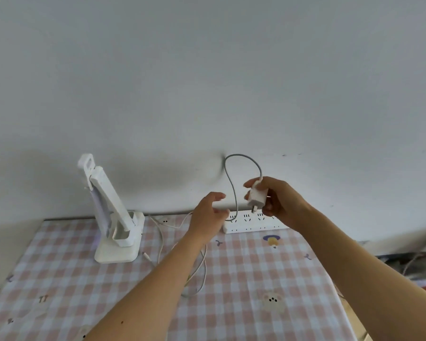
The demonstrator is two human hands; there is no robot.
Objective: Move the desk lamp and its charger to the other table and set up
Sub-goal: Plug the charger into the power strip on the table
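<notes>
Nearest me, both forearms reach out over the pink-and-white checked tablecloth [59, 279], where a slack white cable [202, 274] lies looped, its small free plug end lying near the lamp's base. My left hand [208, 216] hangs half open, fingers curled and holding nothing, just beside the grey cable [234, 193] that arcs up from the charger. My right hand [278, 201] pinches the white charger [256, 196] by its sides, prongs pointing down, just above the white power strip [249, 223] at the back of the table. To seat it well, I'd judge the prongs should be squared over one socket and pressed straight down, with my left hand steadying the strip so it doesn't slide or tip. The charger is a small, pale block with metal pins. The white desk lamp [111, 207] stands upright to the left near the wall, arm folded and leaning back, with a flat base; it looks light and easily toppled.
</notes>
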